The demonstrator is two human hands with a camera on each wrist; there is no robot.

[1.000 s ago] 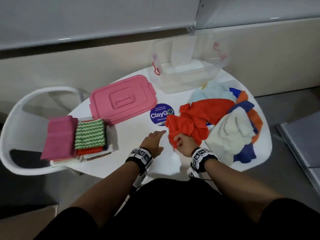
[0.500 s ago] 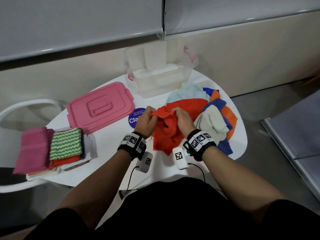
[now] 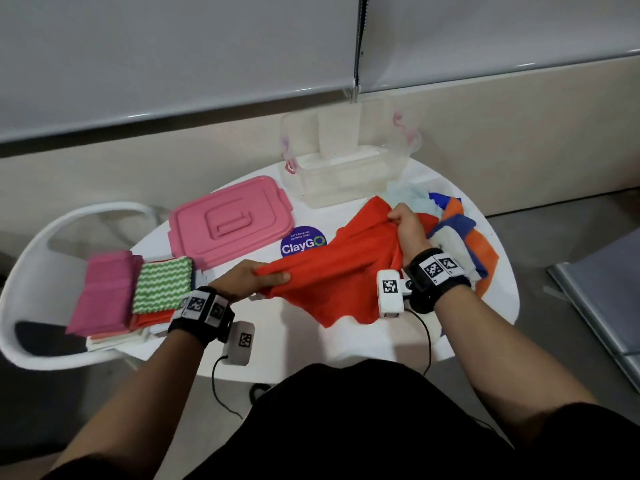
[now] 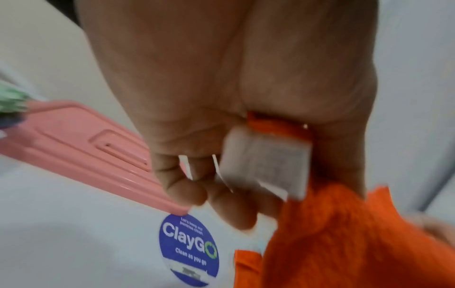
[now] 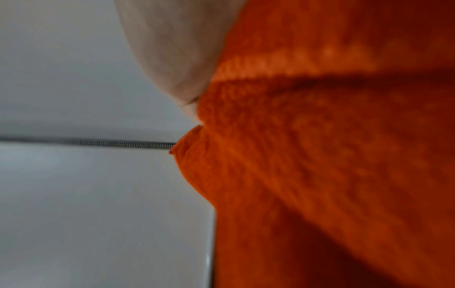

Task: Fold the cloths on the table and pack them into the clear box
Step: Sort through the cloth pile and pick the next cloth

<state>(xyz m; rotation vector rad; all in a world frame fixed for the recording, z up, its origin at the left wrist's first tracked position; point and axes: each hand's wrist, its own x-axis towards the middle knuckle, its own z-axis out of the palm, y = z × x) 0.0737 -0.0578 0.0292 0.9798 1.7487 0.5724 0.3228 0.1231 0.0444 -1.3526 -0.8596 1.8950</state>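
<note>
An orange-red cloth [image 3: 341, 271] hangs stretched between my two hands above the white table [image 3: 498, 306]. My left hand [image 3: 258, 277] pinches its near-left corner; the left wrist view shows that corner with its white label [image 4: 265, 157] between curled fingers. My right hand [image 3: 403, 221] grips the far-right corner, and the cloth [image 5: 332, 165] fills most of the right wrist view. The clear box [image 3: 349, 161] stands open at the table's far edge, beyond the cloth. A heap of unfolded cloths [image 3: 460, 237] in blue, orange, white and pale blue lies under and right of my right hand.
The pink lid [image 3: 230, 223] lies flat left of the box. A round blue ClayGo sticker [image 3: 301, 242] marks the table's middle. A stack of folded cloths [image 3: 138, 292], pink and green-zigzag on top, sits at the table's left edge. A white chair [image 3: 41, 278] stands beside it.
My hands have moved apart, pulling the bunched orange-red cloth out into a stretched sheet. A second ago only the right hand held it, with the left hand open on the table.
</note>
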